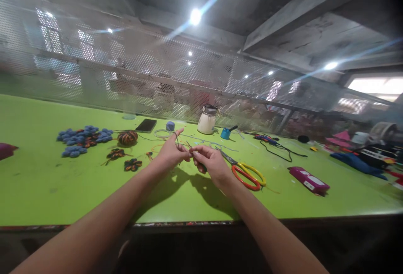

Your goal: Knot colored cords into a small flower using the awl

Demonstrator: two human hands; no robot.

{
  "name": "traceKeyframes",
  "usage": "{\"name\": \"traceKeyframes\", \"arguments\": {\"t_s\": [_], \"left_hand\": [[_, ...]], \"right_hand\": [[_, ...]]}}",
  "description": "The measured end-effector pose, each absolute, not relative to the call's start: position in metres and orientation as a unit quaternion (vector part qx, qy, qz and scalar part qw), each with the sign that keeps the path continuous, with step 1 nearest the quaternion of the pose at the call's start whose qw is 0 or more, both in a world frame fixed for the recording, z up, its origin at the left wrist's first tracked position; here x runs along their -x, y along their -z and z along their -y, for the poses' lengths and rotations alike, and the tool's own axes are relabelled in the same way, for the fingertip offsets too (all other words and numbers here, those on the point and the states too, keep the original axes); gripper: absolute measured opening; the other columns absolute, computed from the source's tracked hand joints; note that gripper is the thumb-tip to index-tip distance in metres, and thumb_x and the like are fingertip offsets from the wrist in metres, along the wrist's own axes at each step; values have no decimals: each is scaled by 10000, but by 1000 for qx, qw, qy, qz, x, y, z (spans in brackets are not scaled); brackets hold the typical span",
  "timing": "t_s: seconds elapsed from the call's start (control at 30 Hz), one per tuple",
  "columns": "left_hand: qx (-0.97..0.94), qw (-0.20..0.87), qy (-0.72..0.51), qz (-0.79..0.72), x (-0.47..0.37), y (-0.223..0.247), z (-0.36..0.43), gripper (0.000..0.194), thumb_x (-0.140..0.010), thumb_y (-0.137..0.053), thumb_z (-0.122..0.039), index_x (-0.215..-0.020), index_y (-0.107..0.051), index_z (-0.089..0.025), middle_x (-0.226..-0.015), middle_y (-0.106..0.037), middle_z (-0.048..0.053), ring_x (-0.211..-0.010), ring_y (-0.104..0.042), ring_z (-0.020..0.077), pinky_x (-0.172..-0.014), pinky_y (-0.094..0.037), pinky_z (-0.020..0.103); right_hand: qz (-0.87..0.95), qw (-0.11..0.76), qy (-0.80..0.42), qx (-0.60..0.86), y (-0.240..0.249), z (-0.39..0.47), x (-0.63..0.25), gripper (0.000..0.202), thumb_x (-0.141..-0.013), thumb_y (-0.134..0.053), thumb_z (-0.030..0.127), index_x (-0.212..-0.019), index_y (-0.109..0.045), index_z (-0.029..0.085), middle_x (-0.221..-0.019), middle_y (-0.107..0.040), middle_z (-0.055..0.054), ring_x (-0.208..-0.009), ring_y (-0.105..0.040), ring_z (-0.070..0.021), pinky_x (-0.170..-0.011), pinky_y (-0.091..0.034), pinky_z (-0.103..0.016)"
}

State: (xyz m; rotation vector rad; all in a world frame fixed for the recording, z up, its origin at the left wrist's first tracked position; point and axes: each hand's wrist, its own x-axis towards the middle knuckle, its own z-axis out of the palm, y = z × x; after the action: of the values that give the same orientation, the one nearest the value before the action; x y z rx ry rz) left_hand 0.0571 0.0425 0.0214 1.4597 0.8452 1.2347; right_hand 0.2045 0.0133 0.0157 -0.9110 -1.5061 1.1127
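Observation:
Over the middle of the green table [103, 196], my left hand [171, 151] has its index finger stretched up with dark yarn looped on it, while its thumb and other fingers pinch the yarn. My right hand [209, 160] is closed around a thin tool, probably a crochet hook, its tip meeting the left fingertips. The small work between them is too tiny to make out. Scissors [247, 176] with red and yellow handles lie just right of my right hand. Left of my left hand are a multicoloured yarn ball [127, 138] and dark crocheted flowers [133, 164].
Blue crocheted flowers [73, 136] lie at the left. Farther back are a phone [146, 125], a blue yarn roll [170, 126], a cream jug [207, 121] and a blue pot [225, 133]. A purple packet [309, 180] and dark cords [280, 148] lie at the right.

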Motion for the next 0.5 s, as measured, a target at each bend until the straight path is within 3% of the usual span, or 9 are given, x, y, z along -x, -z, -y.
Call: {"name": "traceKeyframes", "arguments": {"t_s": [0.13, 0.27, 0.37, 0.5], "left_hand": [[-608, 493, -519, -343, -61, -19, -42, 1057, -549, -729, -100, -1430, -146, -72, -496, -597, -54, -450, -538, 110, -459, -362, 194], [-598, 503, -532, -325, -63, -22, -34, 1067, -542, -752, -121, -1429, -161, -70, -511, -609, -44, -476, -559, 124, -475, -379, 208], [-592, 529, -530, -298, -63, -25, -30, 1080, -536, -774, -131, -1429, -167, -80, -540, -629, -25, -532, -594, 145, -512, -405, 227], [-564, 576, -518, -285, -55, -31, -32, 989, -570, -770, -124, -1408, -246, -126, -768, -696, 77, -683, -644, 171, -608, -455, 267]], "right_hand": [[649, 521, -362, 420, -11, -17, -203, 257, -743, -608, 379, -859, -600, 150, -475, -441, 71, -386, -315, -62, -400, -237, -217], [659, 551, -267, 438, -6, -22, -204, 209, -767, -588, 374, -784, -595, 166, -506, -484, 42, -419, -368, -83, -423, -278, -230], [664, 547, -256, 440, -6, -24, -207, 183, -792, -566, 358, -743, -561, 181, -502, -472, 46, -423, -354, -84, -428, -275, -230], [671, 550, -273, 416, -12, -21, -212, 188, -813, -553, 350, -722, -515, 190, -477, -419, 66, -413, -340, -78, -427, -268, -227]]}}
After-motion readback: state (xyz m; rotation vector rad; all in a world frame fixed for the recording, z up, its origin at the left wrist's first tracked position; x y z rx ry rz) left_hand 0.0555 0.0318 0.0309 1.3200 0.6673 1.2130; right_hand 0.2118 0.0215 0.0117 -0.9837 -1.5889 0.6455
